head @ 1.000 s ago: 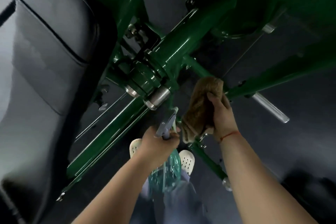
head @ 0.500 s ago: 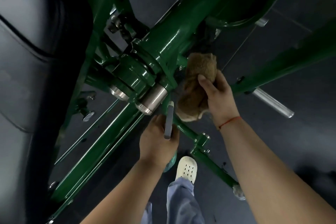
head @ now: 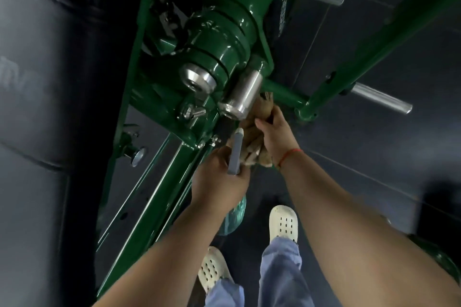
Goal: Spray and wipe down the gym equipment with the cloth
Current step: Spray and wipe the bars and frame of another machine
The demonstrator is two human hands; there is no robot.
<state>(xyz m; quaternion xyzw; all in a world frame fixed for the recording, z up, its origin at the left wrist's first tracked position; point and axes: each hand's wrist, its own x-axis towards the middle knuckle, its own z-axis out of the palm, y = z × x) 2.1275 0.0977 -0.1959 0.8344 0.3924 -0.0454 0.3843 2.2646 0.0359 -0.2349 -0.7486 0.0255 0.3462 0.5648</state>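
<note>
we are looking down at a dark floor [head: 374, 169] that is filling the right side of the frame, while a black padded seat [head: 37, 82] is taking up the whole left side. between them a glossy green frame [head: 224, 32] is running from the top centre down to the lower left, with a thinner tube slanting off to the upper right. a short silver cylinder [head: 243, 97] is sticking out of the frame just above centre, and a silver peg [head: 381, 101] is jutting from the slanted tube at the right.

the brown cloth [head: 259, 107] is sitting just right of centre, bunched up and pressing against the frame right beside the end of the silver cylinder. the right hand [head: 277, 137] is gripping it, fingers and thumb curling close together round the wad; a red thread [head: 289, 156] is circling that wrist. the left hand [head: 219, 182] is holding the spray bottle [head: 235, 154] just below and left of the cloth, wrapping round its neck, with the grey head poking up beside the cloth and the teal body showing under the wrist. only the back of this hand is facing us, so we cannot tell how its fingertips are lying. at the bottom, two white clogs [head: 283, 223] and blue trousers [head: 279, 269] are showing.
</note>
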